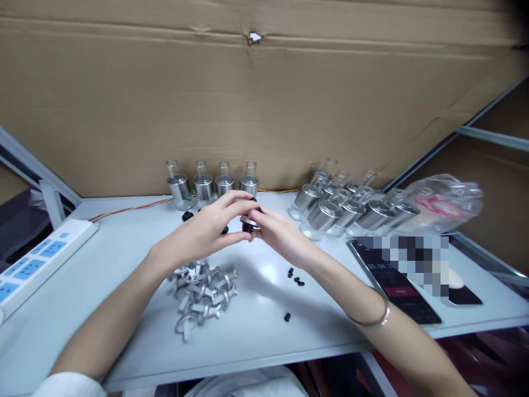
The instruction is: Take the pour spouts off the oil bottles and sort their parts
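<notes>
My left hand (212, 223) and my right hand (285, 234) meet above the middle of the table. Between their fingertips is a bottle stopper (248, 226) with a black ribbed plug pointing down and a silvery disc above it. Fingers of both hands are closed on it and partly cover its top. Another black stopper (187, 215) lies left of my left hand, and more black parts are half hidden behind that hand. Below the left wrist is a heap of silvery metal pieces (206, 292) with flat tabs. Small black caps (290, 273) lie scattered below my right hand.
Glass bottles with silvery metal sleeves (204, 187) line the back left; several more bottles (324, 215) crowd the back right beside a clear plastic bag (446, 201). A phone (397, 292) lies at right, a power strip (33, 264) at left. Cardboard (165, 99) walls the back.
</notes>
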The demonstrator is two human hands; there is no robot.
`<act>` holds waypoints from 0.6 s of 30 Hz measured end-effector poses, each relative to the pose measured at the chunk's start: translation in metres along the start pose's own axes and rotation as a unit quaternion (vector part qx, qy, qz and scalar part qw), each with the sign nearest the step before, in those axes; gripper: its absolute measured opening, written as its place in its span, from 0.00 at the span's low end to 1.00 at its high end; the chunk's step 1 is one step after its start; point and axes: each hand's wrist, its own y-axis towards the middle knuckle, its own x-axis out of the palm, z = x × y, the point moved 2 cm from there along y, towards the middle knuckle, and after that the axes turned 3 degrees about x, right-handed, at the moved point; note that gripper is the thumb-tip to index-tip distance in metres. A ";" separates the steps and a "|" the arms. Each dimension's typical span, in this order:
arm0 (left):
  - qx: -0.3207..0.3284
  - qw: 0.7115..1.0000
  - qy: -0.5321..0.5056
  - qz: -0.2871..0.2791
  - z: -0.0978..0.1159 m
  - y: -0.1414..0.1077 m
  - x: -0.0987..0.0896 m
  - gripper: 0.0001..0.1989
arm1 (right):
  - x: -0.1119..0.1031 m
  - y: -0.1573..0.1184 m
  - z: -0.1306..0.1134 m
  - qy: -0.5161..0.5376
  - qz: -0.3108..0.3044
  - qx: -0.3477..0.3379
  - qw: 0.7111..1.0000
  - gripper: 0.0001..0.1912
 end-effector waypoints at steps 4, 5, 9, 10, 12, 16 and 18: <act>-0.041 0.997 -0.071 0.003 -0.001 0.001 0.002 0.18 | -0.010 0.001 0.007 -0.058 0.017 -0.071 0.996 0.14; -0.065 0.993 -0.096 -0.003 -0.003 0.002 0.005 0.18 | -0.012 0.002 0.009 -0.092 0.039 -0.089 0.991 0.14; -0.134 0.975 -0.177 -0.013 -0.011 0.005 0.024 0.19 | -0.017 0.001 0.021 -0.244 0.128 -0.141 0.951 0.14; -0.142 0.972 -0.189 -0.007 -0.013 0.005 0.029 0.19 | -0.018 0.000 0.023 -0.283 0.136 -0.155 0.937 0.14; -0.154 0.967 -0.203 -0.004 -0.016 0.007 0.037 0.19 | -0.020 -0.002 0.027 -0.356 0.140 -0.190 0.904 0.14; -0.162 0.968 -0.181 -0.060 -0.012 0.008 0.046 0.18 | -0.025 -0.006 0.033 -0.470 0.146 -0.259 0.831 0.15; -0.148 0.974 -0.158 -0.070 -0.008 0.007 0.048 0.14 | -0.028 -0.007 0.036 -0.496 0.168 -0.283 0.803 0.17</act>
